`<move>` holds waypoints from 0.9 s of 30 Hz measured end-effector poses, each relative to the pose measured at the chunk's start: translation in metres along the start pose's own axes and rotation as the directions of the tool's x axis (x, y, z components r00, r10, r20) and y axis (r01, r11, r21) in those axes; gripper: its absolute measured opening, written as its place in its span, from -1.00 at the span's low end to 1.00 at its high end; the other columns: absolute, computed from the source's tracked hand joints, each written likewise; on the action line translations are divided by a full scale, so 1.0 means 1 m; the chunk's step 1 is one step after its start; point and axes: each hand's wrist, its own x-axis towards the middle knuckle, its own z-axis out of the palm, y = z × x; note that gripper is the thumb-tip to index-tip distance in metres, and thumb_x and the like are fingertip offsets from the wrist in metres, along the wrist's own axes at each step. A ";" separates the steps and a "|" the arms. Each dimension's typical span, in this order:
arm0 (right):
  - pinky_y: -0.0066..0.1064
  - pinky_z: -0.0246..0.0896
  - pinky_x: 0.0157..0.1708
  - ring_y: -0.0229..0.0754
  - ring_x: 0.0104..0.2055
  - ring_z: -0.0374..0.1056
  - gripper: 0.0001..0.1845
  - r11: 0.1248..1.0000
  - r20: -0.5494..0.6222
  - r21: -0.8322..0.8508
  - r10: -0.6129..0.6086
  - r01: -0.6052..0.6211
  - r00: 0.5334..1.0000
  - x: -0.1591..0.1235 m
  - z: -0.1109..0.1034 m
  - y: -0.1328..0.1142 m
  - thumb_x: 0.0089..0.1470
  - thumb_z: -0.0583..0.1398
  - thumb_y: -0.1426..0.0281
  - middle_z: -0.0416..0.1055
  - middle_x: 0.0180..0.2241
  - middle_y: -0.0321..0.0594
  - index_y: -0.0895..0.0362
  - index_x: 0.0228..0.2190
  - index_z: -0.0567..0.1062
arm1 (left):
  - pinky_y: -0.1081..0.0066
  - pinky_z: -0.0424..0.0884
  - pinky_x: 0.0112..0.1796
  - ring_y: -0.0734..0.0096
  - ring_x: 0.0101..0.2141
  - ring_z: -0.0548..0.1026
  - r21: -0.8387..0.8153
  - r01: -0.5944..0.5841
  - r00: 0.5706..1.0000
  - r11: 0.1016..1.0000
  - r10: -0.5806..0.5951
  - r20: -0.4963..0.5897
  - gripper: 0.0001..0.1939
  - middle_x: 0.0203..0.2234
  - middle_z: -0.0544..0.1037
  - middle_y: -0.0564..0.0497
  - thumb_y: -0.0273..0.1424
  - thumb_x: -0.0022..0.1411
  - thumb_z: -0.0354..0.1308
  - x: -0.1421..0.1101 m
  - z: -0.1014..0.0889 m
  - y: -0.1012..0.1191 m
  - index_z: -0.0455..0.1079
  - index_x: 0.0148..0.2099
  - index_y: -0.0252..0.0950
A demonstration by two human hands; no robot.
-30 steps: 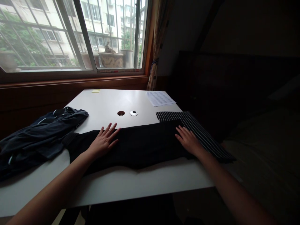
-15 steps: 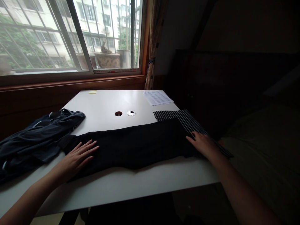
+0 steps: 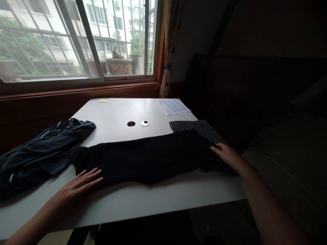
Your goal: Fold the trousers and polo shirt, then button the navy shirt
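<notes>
We see the black garment (image 3: 143, 153) laid lengthwise across the white surface (image 3: 120, 112), between the two hands, so most of its cloth has a flat support under it. Its near edge is a little wavy.

The left hand (image 3: 75, 187) is at the near left corner of this garment. The fingers are stretched and slightly apart, with the palm down, and they hold nothing between them; we suppose that such a flat hand serves to press or smooth the cloth, not to pinch it.

The right hand (image 3: 228, 157) is at the other end, over the striped cloth (image 3: 184, 126), where the black part meets the stripes. Its thumb and one finger point inward, but the other fingers are lost in the dark, so we are not able to say if it grips the cloth or only rests there. With one hand near each end, the length can probably be kept straight.

The black part lies over some of the stripes; whether both belong to one piece, we cannot decide. On the left, a dark blue garment (image 3: 38, 160) lies crumpled, just beside the banded end of the black one. The papers (image 3: 173, 106) and the yellow note (image 3: 103, 100) lie toward the far edge, apart from the cloth, perhaps so that they do not disturb the hands.
</notes>
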 end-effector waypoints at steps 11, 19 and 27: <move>-0.22 0.26 -0.29 0.02 -0.30 0.47 -0.73 0.998 -0.159 0.059 0.013 -0.004 0.987 0.021 -0.056 -0.033 0.08 0.23 0.21 0.59 -0.29 0.06 0.15 -0.33 0.60 | 0.14 0.30 0.24 0.23 0.23 0.35 -0.076 -0.109 0.994 0.991 0.106 -0.034 -0.45 0.25 0.37 0.08 -0.39 0.39 0.07 0.020 -0.005 0.030 0.17 0.36 0.04; -0.27 0.32 -0.17 -0.01 -0.19 0.50 -0.73 0.921 -0.254 -0.041 -0.385 0.388 0.887 -0.019 -0.051 -0.229 0.15 0.22 0.25 0.59 -0.25 -0.11 0.12 -0.20 0.62 | 0.15 0.30 0.23 0.16 0.31 0.21 -0.210 0.152 0.966 0.966 -0.190 -0.176 -0.57 0.27 0.36 0.07 -0.25 0.44 -0.02 0.007 -0.006 0.001 0.30 0.30 -0.04; -0.28 0.32 -0.31 -0.06 -0.33 0.50 -0.55 0.376 0.096 0.211 -0.926 0.902 0.364 -0.171 0.020 -0.387 0.34 0.02 0.06 0.55 -0.34 -0.14 0.13 -0.17 0.52 | 0.24 0.47 0.09 0.18 0.08 0.51 -0.281 0.223 0.934 0.933 -0.288 -0.214 -0.65 0.07 0.56 0.01 -0.20 0.39 0.05 0.000 -0.003 -0.002 0.48 0.12 -0.09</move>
